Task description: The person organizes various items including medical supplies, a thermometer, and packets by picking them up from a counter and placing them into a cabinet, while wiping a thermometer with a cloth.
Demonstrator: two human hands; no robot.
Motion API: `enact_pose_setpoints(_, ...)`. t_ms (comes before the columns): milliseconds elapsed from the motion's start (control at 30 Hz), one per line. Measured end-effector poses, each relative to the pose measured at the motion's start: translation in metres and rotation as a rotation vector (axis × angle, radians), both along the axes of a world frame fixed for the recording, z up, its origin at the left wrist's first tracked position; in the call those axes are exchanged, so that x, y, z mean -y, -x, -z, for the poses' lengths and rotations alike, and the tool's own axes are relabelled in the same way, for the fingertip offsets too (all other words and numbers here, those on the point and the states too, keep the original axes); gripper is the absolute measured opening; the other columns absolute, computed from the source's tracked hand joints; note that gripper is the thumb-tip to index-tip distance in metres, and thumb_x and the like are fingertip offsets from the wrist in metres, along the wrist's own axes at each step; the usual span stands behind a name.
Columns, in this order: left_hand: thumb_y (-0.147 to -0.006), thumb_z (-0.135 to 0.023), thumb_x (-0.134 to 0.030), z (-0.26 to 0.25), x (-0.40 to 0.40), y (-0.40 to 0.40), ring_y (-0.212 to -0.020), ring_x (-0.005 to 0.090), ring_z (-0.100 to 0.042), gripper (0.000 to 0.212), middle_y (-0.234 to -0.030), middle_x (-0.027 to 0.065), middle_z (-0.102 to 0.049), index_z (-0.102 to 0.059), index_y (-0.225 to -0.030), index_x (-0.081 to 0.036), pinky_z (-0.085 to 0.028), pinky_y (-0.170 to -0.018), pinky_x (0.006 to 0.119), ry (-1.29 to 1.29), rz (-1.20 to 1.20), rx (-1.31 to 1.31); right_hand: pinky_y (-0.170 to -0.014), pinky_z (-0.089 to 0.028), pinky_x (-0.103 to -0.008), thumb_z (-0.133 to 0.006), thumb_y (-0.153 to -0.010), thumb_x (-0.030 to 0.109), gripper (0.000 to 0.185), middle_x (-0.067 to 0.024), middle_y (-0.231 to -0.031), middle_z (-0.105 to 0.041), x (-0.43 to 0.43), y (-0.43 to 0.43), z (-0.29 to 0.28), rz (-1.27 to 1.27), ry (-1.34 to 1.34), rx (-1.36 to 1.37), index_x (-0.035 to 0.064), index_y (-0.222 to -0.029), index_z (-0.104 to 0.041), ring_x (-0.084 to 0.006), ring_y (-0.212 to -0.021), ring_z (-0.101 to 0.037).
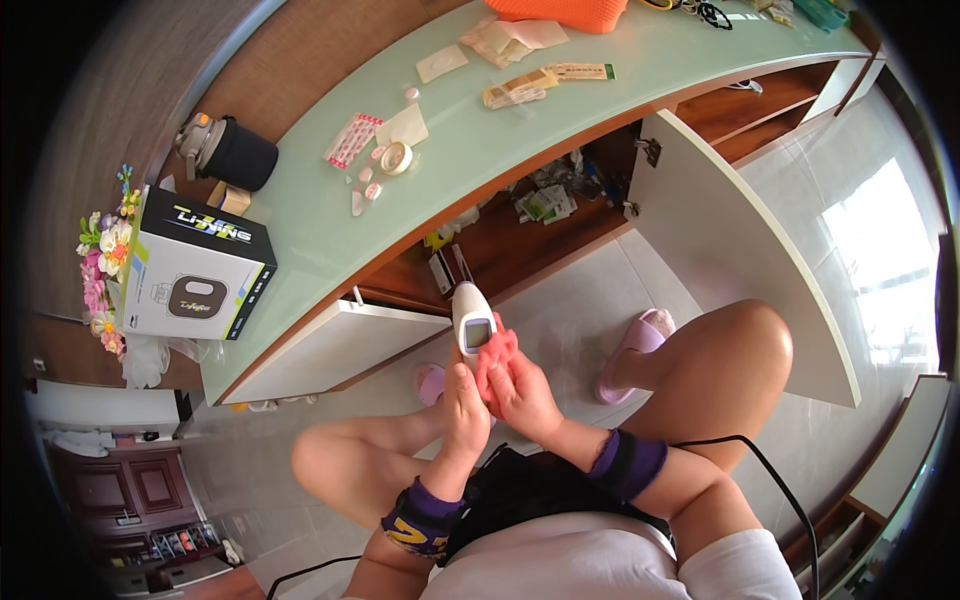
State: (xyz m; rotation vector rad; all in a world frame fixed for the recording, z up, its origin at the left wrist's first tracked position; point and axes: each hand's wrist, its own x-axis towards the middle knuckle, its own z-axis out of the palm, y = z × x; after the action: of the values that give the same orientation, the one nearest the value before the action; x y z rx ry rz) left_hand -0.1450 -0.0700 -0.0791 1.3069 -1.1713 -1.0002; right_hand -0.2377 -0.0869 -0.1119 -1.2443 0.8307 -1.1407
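In front of my knees my left hand (466,409) grips a white infrared thermometer (466,304) by its lower part, its small grey display facing up. My right hand (527,397) holds a crumpled pink cloth (496,356) against the right side of the thermometer. The thermometer's handle is hidden by my fingers and the cloth. Past its tip lies the open lower compartment (517,251) of a wooden cabinet, with a small white box (441,271) and several green-and-white packets (546,202) inside.
The left cabinet door (337,349) and right cabinet door (739,247) stand open on both sides. On the green glass top (300,202) are a boxed Li-Ning product (199,270), a black insulated jug (240,154), a tape roll (396,158), packets and an orange basket (562,11).
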Motion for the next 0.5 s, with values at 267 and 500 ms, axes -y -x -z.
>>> enact_pose_setpoints(267,-0.097,-0.029,-0.023,-0.007,0.001,0.008,-0.097,0.0313,-0.051,0.039,-0.109,0.0194,-0.054,-0.045,-0.124,0.001,-0.039,-0.083,0.039,0.126,-0.078,0.471,-0.084,-0.044,-0.0303,-0.057,-0.088,0.023,0.041,-0.0152,-0.113,-0.056,0.023,0.001,-0.004,0.045,-0.139,0.114,0.0037,-0.123,-0.046,-0.0240,-0.099,-0.057)
enact_pose_setpoints(500,-0.096,-0.036,-0.020,-0.006,-0.018,0.003,-0.095,0.0326,-0.051,0.040,-0.107,0.0217,-0.053,-0.038,-0.127,0.004,-0.041,-0.081,0.038,-0.023,0.055,0.534,-0.075,-0.045,-0.0256,-0.053,-0.091,0.029,0.032,-0.0046,-0.093,-0.059,0.054,0.016,-0.030,0.072,-0.527,0.343,0.0004,-0.106,-0.054,-0.0109,-0.084,-0.054)
